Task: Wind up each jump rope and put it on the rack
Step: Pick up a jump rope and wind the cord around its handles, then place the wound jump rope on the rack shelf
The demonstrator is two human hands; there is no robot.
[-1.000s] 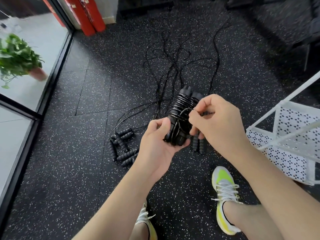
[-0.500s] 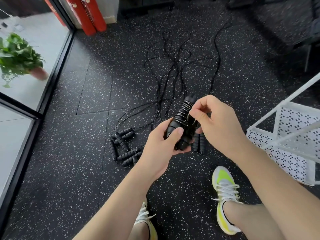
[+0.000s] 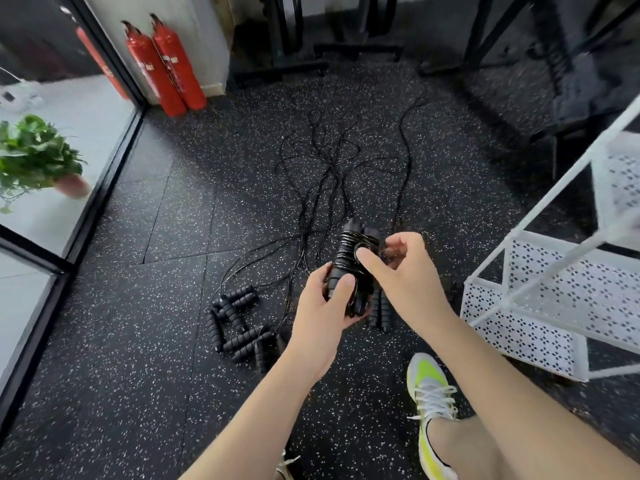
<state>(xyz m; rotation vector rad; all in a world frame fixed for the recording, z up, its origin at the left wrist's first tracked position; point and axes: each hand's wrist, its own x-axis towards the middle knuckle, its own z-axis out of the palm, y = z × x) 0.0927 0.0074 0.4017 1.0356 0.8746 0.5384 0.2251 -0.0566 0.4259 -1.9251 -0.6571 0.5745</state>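
Observation:
A black jump rope bundle (image 3: pixel 349 251), its cord wound tightly round the two handles, is upright in front of me. My left hand (image 3: pixel 323 308) grips the lower part of the handles, thumb across the front. My right hand (image 3: pixel 403 271) is at the coils from the right, thumb pressing on the wound cord and fingers curled behind it. Several loose jump ropes (image 3: pixel 322 178) trail over the floor beyond, their black handles (image 3: pixel 235 320) heaped at lower left. The white perforated rack (image 3: pixel 540 303) stands at the right.
Two red fire extinguishers (image 3: pixel 166 64) lean at the back wall. A potted plant (image 3: pixel 34 157) sits behind the glass at left. Dark gym equipment frames (image 3: pixel 519 39) fill the back. My yellow-green shoe (image 3: pixel 429 393) is on the speckled black floor (image 3: pixel 104 375).
My right thumb has moved onto the front of the coils, the fingers spreading behind. The left hand has kept its grip. The camera has tilted up, showing more of the back wall.

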